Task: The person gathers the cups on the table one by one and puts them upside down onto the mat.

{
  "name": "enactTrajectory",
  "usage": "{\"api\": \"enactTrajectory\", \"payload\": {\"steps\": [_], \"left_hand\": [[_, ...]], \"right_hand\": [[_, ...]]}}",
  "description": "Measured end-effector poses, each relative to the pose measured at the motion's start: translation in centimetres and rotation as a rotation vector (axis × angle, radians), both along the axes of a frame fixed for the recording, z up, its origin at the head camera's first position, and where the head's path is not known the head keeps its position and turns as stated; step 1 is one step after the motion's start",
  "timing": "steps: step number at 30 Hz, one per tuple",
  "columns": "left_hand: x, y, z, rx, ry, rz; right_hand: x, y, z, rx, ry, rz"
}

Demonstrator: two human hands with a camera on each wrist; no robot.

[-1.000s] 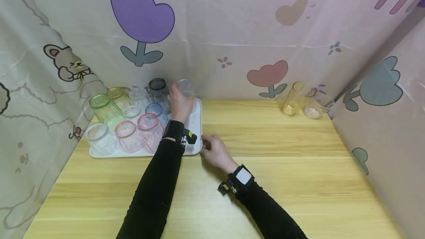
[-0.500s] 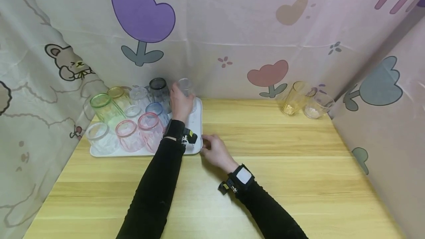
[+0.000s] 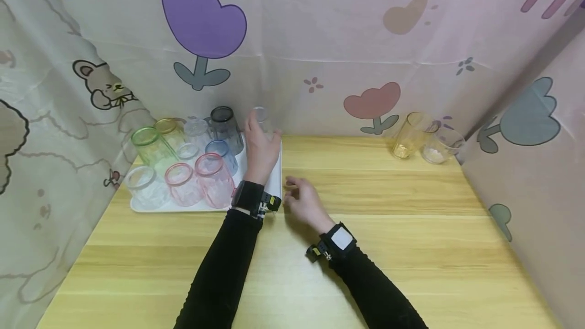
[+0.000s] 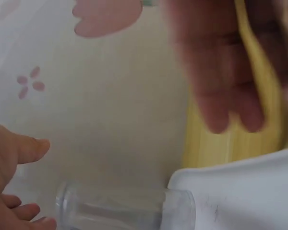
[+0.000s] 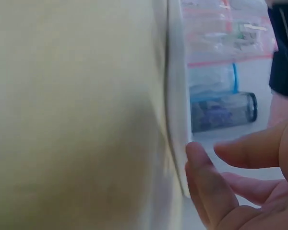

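Observation:
My left hand (image 3: 262, 155) is over the back right corner of the white tray (image 3: 275, 182), thumb and fingers spread. Beside its fingertips stands a clear glass (image 4: 129, 211) on the tray, and in the left wrist view a gap shows between thumb and glass. My right hand (image 3: 307, 203) hovers by the tray's right edge, fingers loosely bent and holding nothing. To the left of my left hand stand a dark grey glass (image 3: 226, 128) and a blue glass (image 3: 221, 155). Two pink glasses, one of them this taller one (image 3: 214, 182), are at the tray's front.
Further left on the tray are a green glass (image 3: 153, 146), a yellow glass (image 3: 171, 133) and several clear ones. A yellow glass mug (image 3: 408, 138) and a low clear glass cup (image 3: 441, 147) stand at the table's back right. A patterned curtain (image 3: 297, 29) borders the table.
My left hand has let go of the clear glass and its fingers have spread. My right hand has come slightly away from the tray's edge. The head view has shifted a little.

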State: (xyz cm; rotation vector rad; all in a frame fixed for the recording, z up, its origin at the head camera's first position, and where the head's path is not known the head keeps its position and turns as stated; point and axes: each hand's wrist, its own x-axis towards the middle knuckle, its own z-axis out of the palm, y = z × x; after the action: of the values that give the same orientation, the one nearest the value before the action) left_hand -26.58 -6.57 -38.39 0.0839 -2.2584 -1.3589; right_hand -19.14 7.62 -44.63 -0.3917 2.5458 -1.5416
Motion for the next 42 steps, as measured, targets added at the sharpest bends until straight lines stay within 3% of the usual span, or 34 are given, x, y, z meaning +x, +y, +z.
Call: {"api": "enactTrajectory", "payload": {"steps": [4, 9, 14, 19, 31, 42], "left_hand": [[1.4, 0.7, -0.1, -0.046, 0.011, -0.053], [3.1, 1.4, -0.5, -0.143, 0.008, -0.092], [4.8, 1.9, -1.2, -0.231, -0.065, -0.119], [6.1, 1.9, -2.2, -0.293, -0.193, -0.123], [7.8, 1.4, -5.1, -0.424, -0.459, -0.168], [8.5, 0.9, -5.9, -0.447, -0.507, -0.206]], "right_hand": [[-0.5, 0.9, 0.6, -0.089, 0.009, -0.042], [-1.0, 2.1, 1.8, -0.126, 0.132, -0.104], [-1.5, 3.6, 3.0, -0.203, 0.246, -0.17], [-1.9, 5.4, 3.9, -0.255, 0.349, -0.251], [-3.5, 10.3, 4.9, -0.284, 0.438, -0.478], [-4.5, 14.7, 5.1, -0.286, 0.412, -0.695]]}}
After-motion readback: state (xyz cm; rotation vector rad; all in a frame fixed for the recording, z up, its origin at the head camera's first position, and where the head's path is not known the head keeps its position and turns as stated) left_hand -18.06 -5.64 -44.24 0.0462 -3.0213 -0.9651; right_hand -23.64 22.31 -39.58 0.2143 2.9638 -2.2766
